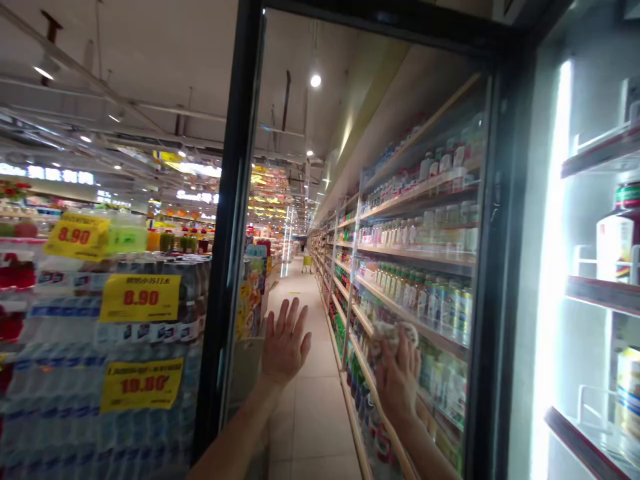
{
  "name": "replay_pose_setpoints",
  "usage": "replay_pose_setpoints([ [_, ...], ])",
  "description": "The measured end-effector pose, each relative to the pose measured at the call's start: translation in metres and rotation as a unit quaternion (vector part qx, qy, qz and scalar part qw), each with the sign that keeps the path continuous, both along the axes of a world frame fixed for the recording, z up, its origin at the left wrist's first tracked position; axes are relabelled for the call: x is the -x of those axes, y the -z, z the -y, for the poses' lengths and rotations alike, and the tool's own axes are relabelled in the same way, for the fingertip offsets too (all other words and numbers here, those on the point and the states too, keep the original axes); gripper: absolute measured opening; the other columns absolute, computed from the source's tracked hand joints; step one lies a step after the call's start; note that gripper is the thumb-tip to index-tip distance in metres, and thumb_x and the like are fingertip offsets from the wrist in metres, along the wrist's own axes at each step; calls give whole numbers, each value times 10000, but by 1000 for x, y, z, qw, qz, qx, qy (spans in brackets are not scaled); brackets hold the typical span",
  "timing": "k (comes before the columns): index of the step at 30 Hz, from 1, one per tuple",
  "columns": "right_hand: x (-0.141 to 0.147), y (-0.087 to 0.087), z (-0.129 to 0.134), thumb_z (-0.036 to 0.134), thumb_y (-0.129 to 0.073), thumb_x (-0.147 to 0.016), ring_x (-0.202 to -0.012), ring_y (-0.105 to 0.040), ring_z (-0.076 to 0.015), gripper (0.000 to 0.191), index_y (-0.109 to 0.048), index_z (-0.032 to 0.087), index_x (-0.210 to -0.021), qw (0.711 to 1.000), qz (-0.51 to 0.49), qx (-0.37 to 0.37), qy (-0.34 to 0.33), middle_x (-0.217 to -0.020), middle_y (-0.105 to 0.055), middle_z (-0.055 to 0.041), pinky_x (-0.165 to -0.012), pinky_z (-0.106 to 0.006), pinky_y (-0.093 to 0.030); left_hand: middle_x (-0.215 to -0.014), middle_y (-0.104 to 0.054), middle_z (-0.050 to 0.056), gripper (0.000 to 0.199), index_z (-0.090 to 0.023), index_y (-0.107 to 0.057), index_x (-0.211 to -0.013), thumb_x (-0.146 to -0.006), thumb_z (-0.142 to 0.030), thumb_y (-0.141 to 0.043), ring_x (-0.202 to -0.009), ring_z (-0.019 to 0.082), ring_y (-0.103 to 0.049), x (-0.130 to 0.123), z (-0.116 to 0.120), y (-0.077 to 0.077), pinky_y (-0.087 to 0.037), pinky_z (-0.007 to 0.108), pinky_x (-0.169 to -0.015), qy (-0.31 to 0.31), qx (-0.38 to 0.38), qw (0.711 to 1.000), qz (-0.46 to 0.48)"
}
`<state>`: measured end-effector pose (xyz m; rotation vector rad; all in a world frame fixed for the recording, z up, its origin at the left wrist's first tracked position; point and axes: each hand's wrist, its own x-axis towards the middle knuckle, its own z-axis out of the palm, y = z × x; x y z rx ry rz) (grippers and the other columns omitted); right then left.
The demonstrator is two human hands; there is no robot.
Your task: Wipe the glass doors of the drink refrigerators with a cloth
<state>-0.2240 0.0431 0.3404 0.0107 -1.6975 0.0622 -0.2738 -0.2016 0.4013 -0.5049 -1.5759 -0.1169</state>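
A glass cooler door with a black frame (229,200) stands swung open in front of me. My left hand (286,343) is raised with fingers spread at the lower left part of the pane; whether it touches the glass I cannot tell. Against the pane farther right, my right hand (397,377) presses a crumpled pale cloth (395,335), its fingers bent over it. Part of the cloth is hidden behind the fingers, and this hand is slightly blurred.
On the right is the lit cooler interior with shelves (603,293) and a dark bottle (623,233). Shrink-wrapped bottle packs (60,387) with yellow price signs (141,298) stand left. Through the glass show an aisle floor (310,400), bottle shelves (420,253) and a distant yellow cart (307,263).
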Motion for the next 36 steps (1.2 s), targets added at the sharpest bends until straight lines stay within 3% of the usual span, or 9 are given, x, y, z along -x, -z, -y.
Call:
replay_pose_setpoints([
  [3, 1, 15, 27, 102, -468, -756, -1297, -340, -278, 544, -511, 351, -1238, 991, 61, -108, -45, -1436, -355, -37, -1040, -536, -267, -1426, -347, 98, 594, -189, -258, -1413, -855, -256, -451, -1378, 228, -162, 0, 0, -1, -103, 452, -1135, 6, 0, 1000, -1],
  [5, 0, 14, 17, 113, -467, -762, -1284, -360, -273, 503, -546, 348, -1199, 994, 49, -93, -41, -1424, -373, -31, -1050, -548, -240, -1416, -365, 105, 581, -180, -284, -1404, -855, -262, -458, -1382, 222, -152, -1, 0, -1, -97, 443, -1138, 17, -5, 1000, -3],
  [10, -4, -23, -61, 255, -375, -825, -1296, -329, -332, 439, -543, 189, -1225, 981, -54, 182, 38, -1446, -309, -143, -987, -578, -296, -1411, -372, 118, 557, -167, -314, -1391, -857, -242, -454, -1383, 226, -141, -6, -1, -3, -101, 452, -1135, 20, 2, 1000, -12],
  [13, -4, -36, -69, 252, -347, -818, -1304, -309, -346, 501, -478, 142, -1289, 960, -83, 265, 44, -1451, -280, -180, -975, -579, -312, -1421, -354, 112, 586, -178, -273, -1407, -855, -245, -458, -1381, 230, -151, -7, -1, -2, -120, 461, -1132, 13, -3, 1000, -11],
  [17, -1, -16, -11, 195, -393, -825, -1338, -249, -313, 446, -500, 205, -1258, 997, -26, 78, 3, -1468, -262, -131, -1021, -563, -269, -1447, -297, 104, 612, -184, -227, -1422, -855, -237, -449, -1376, 237, -158, -4, -1, 0, -125, 463, -1131, -2, 6, 1000, -11],
  [21, 0, -2, 21, 129, -439, -811, -1315, -305, -262, 441, -537, 308, -1203, 993, 52, -95, -45, -1444, -332, -55, -1056, -538, -231, -1448, -289, 96, 630, -197, -190, -1432, -860, -249, -449, -1374, 236, -158, -2, 0, -1, -119, 460, -1132, -3, 5, 1000, -13],
  [28, 4, -49, -17, 203, -398, -852, -1330, -274, -310, 416, -502, 186, -1254, 989, -69, 127, 27, -1469, -264, -151, -1004, -563, -282, -1436, -319, 116, 638, -179, -195, -1431, -852, -226, -460, -1379, 240, -154, -3, -1, -3, -124, 456, -1129, 19, 2, 1000, -23],
  [33, 7, -36, 40, 145, -461, -814, -1330, -280, -258, 419, -551, 291, -1197, 995, 2, -80, -67, -1445, -344, -51, -1074, -523, -201, -1430, -335, 122, 629, -171, -216, -1426, -853, -238, -466, -1381, 234, -153, -3, -1, -3, -121, 446, -1130, 14, 2, 999, -32],
  [36, 7, -27, 34, 136, -471, -800, -1312, -313, -249, 415, -578, 312, -1160, 993, -1, -89, -74, -1433, -366, -31, -1082, -523, -179, -1415, -364, 121, 592, -171, -260, -1412, -860, -254, -458, -1383, 224, -148, -5, -2, -4, -115, 441, -1131, 21, -5, 999, -28],
])
